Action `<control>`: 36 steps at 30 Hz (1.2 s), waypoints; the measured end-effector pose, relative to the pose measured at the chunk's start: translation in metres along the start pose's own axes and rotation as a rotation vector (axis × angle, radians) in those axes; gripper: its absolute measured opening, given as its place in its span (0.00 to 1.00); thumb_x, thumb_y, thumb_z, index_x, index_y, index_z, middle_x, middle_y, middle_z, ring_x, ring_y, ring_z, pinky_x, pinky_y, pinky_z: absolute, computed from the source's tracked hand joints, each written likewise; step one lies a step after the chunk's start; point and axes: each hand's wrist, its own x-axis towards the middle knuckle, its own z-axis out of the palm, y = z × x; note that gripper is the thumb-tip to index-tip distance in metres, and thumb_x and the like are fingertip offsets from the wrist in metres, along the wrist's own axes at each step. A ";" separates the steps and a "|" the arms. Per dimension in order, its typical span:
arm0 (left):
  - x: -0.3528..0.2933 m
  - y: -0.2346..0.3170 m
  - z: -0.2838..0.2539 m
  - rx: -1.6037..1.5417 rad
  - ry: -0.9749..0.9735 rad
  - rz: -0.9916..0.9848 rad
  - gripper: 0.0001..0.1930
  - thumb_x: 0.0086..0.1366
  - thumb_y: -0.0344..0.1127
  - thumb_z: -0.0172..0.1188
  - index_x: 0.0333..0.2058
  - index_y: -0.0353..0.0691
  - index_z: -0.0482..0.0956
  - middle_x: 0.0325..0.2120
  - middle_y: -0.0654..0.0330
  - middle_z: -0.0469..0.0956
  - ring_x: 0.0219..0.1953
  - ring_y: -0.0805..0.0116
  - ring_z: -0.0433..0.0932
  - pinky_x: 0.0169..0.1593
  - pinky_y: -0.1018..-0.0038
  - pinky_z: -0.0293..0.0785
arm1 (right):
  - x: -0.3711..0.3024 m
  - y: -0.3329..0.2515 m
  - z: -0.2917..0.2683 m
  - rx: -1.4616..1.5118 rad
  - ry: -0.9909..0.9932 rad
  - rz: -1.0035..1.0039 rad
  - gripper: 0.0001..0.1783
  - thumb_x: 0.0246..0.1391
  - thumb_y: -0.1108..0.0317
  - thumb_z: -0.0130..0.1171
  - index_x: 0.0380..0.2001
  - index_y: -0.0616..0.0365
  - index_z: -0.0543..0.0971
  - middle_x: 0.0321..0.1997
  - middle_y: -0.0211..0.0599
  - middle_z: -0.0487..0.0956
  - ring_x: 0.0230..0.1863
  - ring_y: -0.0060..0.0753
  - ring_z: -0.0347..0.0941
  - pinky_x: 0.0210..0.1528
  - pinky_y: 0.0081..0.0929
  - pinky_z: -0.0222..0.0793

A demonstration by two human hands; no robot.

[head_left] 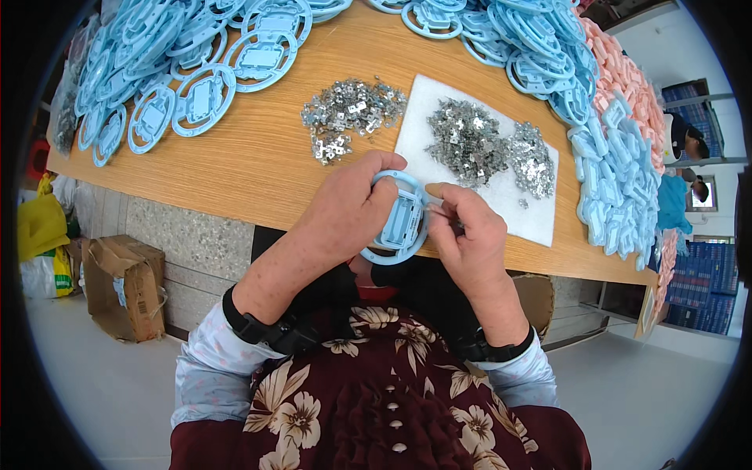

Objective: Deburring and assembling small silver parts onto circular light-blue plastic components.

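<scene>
My left hand grips a light-blue plastic ring part with a rectangular centre, holding it at the near edge of the wooden table. Fingers of my right hand pinch a small metal clip against the centre of that ring. Just beyond the hands, a pile of small metal clips lies on a white foam sheet. A second pile of metal clips lies directly on the wood to the left of the sheet.
Heaps of blue ring parts cover the far left of the table, more blue ring parts the far right, with blue covers and pink parts beside them. A cardboard box stands on the floor at left. Other people work at far right.
</scene>
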 end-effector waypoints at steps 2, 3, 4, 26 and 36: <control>0.000 -0.001 0.000 0.000 -0.002 0.005 0.18 0.69 0.31 0.46 0.52 0.28 0.75 0.41 0.51 0.81 0.43 0.66 0.79 0.48 0.70 0.75 | 0.003 -0.004 -0.003 -0.029 -0.018 -0.018 0.13 0.50 0.77 0.66 0.41 0.57 0.80 0.28 0.40 0.76 0.27 0.41 0.77 0.29 0.32 0.73; 0.000 -0.002 -0.001 0.002 -0.001 0.012 0.18 0.69 0.31 0.46 0.53 0.28 0.75 0.41 0.52 0.80 0.42 0.67 0.79 0.48 0.70 0.75 | 0.005 -0.006 -0.004 -0.044 -0.027 -0.027 0.13 0.50 0.77 0.66 0.41 0.57 0.80 0.28 0.41 0.76 0.27 0.41 0.77 0.29 0.32 0.73; 0.000 -0.003 -0.001 0.004 -0.001 0.019 0.18 0.69 0.31 0.46 0.53 0.29 0.75 0.41 0.52 0.80 0.42 0.68 0.79 0.48 0.71 0.75 | 0.005 -0.006 -0.004 -0.037 -0.025 -0.036 0.14 0.51 0.77 0.66 0.42 0.58 0.80 0.28 0.40 0.76 0.27 0.39 0.77 0.29 0.31 0.73; -0.016 0.013 -0.004 -0.287 -0.234 -0.009 0.19 0.73 0.37 0.46 0.56 0.32 0.72 0.40 0.55 0.78 0.37 0.66 0.77 0.42 0.69 0.76 | 0.003 -0.002 -0.024 0.966 -0.285 0.582 0.15 0.68 0.65 0.56 0.53 0.62 0.77 0.29 0.21 0.76 0.25 0.09 0.65 0.26 0.11 0.59; -0.027 0.011 -0.004 -1.209 -0.524 -0.520 0.16 0.77 0.47 0.46 0.48 0.40 0.74 0.33 0.63 0.74 0.28 0.74 0.72 0.28 0.78 0.69 | 0.005 -0.006 -0.006 0.893 -0.294 0.531 0.10 0.57 0.77 0.67 0.41 0.64 0.79 0.34 0.33 0.84 0.34 0.17 0.80 0.37 0.18 0.77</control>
